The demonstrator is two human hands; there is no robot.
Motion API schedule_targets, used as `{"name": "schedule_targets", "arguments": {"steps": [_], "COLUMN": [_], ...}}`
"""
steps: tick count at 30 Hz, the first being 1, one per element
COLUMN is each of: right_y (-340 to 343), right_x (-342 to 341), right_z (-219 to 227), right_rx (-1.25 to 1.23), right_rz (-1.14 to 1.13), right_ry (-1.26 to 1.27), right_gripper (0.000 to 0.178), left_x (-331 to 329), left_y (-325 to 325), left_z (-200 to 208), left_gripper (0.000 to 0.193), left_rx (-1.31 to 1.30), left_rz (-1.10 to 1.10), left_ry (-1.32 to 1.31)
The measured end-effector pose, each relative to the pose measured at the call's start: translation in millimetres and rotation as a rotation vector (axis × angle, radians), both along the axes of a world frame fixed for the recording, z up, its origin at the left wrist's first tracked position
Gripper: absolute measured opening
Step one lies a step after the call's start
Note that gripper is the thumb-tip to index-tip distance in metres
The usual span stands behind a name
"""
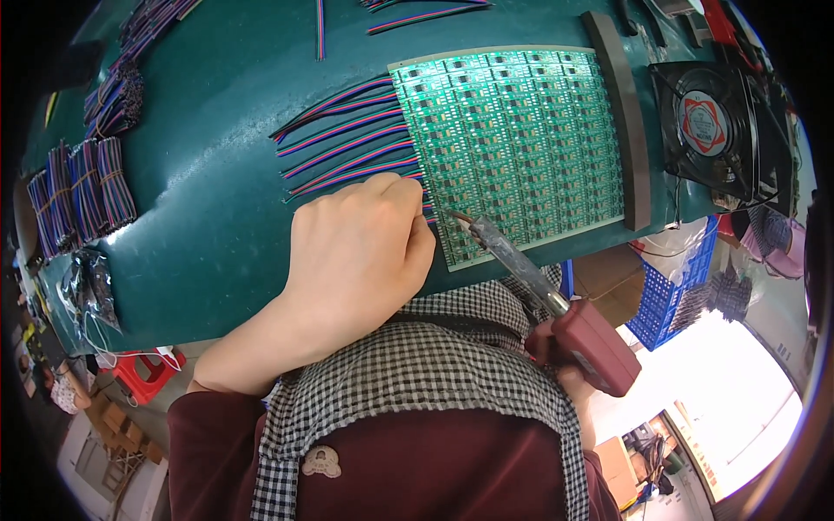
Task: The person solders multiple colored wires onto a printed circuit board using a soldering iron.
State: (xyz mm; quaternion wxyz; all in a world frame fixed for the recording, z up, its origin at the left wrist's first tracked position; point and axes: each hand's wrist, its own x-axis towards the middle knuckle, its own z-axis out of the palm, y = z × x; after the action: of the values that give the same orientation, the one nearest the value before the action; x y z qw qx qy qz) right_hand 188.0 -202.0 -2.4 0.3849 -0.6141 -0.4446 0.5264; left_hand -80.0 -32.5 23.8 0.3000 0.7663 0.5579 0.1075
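Note:
A large green circuit board panel (521, 148) with rows of small chips lies on the green table. Several striped ribbon wires (347, 167) stick out to the left from its left edge. My left hand (360, 247) is closed at the lower part of that edge, its fingers pinched round a ribbon wire whose end meets the board. From the lower right, my right hand (577, 391) grips a dark red soldering gun (599, 347); the gun's body hides most of the fingers. The metal tip reaches the board's lower left part, just right of my left fingers.
A dark bar (624, 122) borders the panel's right side, with a black fan (708, 122) beyond it. Wire bundles (82, 191) lie at the table's far left, above a clear bag (89, 286). More loose wires (426, 17) lie at the back. A blue crate (673, 295) stands below right.

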Motion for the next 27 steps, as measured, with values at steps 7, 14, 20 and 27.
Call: {"name": "schedule_targets", "arguments": {"steps": [7, 14, 20, 27], "right_y": [15.7, 2.4, -7.8, -3.8], "right_x": [-15.5, -5.7, 1.5, 1.6], "right_z": [14.2, 6.2, -0.3, -0.8], "right_rx": [-0.093, -0.023, 0.023, 0.024], "right_rz": [-0.153, -0.110, -0.024, 0.032], "right_ry": [0.253, 0.166, -0.097, -0.122], "right_gripper": [0.087, 0.085, 0.079, 0.078], "left_x": [-4.7, -1.0, 2.4, 2.3], "left_y": [3.4, -3.0, -9.0, -8.4], "left_z": [4.6, 1.3, -1.7, -2.4], "left_gripper": [0.005, 0.005, 0.007, 0.008], "left_rx": [-0.062, -0.026, 0.041, 0.064], "left_rz": [0.010, 0.027, 0.061, 0.055], "left_ry": [-0.059, -0.036, -0.026, -0.025]}}
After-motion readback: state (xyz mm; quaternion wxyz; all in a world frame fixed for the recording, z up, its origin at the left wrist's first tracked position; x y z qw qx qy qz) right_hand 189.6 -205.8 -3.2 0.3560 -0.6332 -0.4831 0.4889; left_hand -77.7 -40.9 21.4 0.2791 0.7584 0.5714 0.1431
